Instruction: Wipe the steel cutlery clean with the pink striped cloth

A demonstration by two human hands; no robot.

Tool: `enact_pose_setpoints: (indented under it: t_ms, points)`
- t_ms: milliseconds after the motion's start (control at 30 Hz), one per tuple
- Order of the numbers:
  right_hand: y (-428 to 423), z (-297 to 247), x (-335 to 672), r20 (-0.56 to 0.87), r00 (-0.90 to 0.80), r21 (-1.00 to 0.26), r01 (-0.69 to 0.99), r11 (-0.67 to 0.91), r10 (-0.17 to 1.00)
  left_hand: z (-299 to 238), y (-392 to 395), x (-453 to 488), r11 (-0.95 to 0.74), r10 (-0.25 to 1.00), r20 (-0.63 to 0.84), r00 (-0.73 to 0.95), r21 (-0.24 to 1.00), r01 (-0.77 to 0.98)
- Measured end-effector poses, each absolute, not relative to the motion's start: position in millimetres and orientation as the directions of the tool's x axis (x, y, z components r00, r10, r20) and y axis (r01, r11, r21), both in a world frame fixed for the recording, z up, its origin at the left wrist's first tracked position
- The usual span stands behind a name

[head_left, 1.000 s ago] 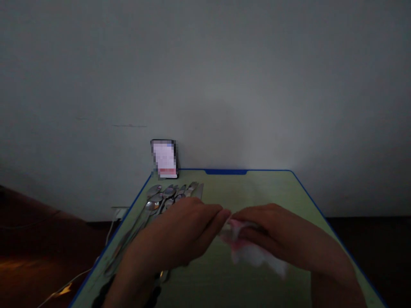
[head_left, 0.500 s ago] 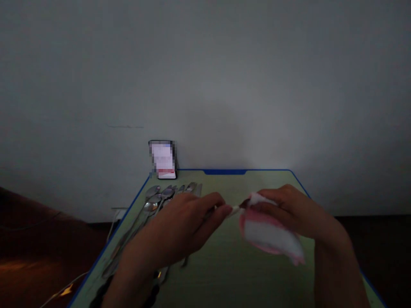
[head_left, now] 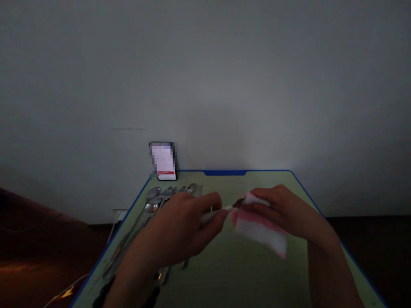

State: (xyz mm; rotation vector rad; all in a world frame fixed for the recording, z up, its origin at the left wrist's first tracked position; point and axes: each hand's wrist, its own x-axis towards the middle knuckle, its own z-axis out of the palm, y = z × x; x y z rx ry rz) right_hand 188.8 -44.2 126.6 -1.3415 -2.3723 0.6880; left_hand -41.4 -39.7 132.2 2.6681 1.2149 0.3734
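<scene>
Fingers of the left hand (head_left: 183, 224) are pinching a slim, white-handled metal utensil (head_left: 228, 208) above the pale-green, blue-edged table (head_left: 240, 278) while the right hand (head_left: 285, 209) is gripping pink-and-white cloth (head_left: 260, 231) against its metal part, apparently mid-wipe, silver cutlery (head_left: 152, 208) lying on the table's left, whether cleaned unclear.

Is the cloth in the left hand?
No, the right hand holds the cloth, while the left hand grips the pale handle of a utensil.
</scene>
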Motion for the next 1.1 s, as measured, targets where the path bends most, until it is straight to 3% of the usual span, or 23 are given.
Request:
enact_pose_setpoints:
  t_ms: [167,433,733,1100]
  points:
    - [-44.0,125.5,184.4,0.029,-0.497,-0.531,0.727,0.435,0.867,130.8,-37.8,-43.0,-0.648,0.760,0.145,0.634,0.251,0.719]
    - [-47.7,125.5,180.4,0.044,-0.500,-0.508,0.734,0.450,0.865,127.9,-30.2,-50.2,-0.627,0.749,-0.029,0.662,0.290,0.723]
    - [-54.5,131.4,190.2,0.083,-0.440,-0.571,0.714,0.404,0.894,125.8,-29.9,-63.7,-0.594,0.772,-0.066,0.632,0.281,0.754]
    - [-51.7,129.0,165.5,0.010,-0.582,-0.599,0.648,0.470,0.813,131.4,-34.5,-51.5,-0.684,0.717,0.031,0.696,0.227,0.694]
